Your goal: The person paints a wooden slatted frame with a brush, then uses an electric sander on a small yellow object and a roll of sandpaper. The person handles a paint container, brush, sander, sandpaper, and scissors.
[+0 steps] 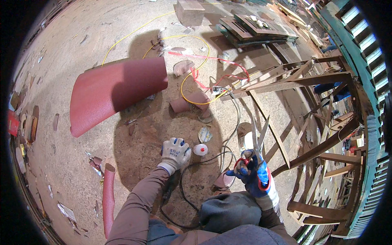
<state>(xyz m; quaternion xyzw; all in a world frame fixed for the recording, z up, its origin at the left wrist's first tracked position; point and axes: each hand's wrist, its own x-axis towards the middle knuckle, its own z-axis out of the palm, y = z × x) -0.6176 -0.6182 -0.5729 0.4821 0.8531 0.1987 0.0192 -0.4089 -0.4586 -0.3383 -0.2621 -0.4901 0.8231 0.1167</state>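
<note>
Scissors [261,136] with red handles are in my right hand [249,171], its blue-and-white gloved fingers closed round the handles. Their long blades stand apart and point away from me. My left hand [175,154], in a white glove with blue fingertips, is low over the floor with its fingers bent down. What lies under those fingers is hidden. Just right of it stands a small white bottle [200,150] with a red tip, and past that a round patterned disc [205,134]. Farther left lies a large curled reddish-brown sheet [120,93] with a grainy surface.
A wooden frame [302,83] stands at the right, beside a green slatted structure [359,53]. A dark cable [192,163] and a yellow cord [183,94] loop over the floor. A narrow reddish roll [108,200] lies left; slatted panels [257,30] and a block [190,12] are beyond.
</note>
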